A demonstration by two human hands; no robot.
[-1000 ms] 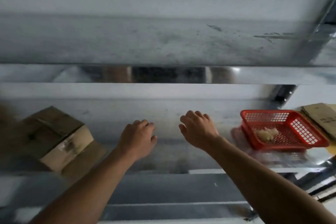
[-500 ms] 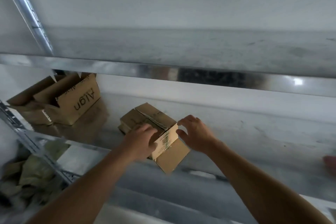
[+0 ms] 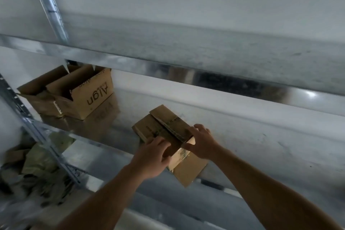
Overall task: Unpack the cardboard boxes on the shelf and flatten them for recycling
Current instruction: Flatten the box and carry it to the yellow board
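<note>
My left hand (image 3: 153, 157) and right hand (image 3: 202, 144) grip the small closed brown cardboard box (image 3: 164, 125) on the metal shelf (image 3: 104, 151). I should draw it out level.

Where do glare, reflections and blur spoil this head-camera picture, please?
Head view: a glare spot sits towards the right of the upper shelf beam; the shiny shelf mirrors the printed box; the crumpled paper at lower left is motion-smeared; the small box is fairly sharp.
</note>
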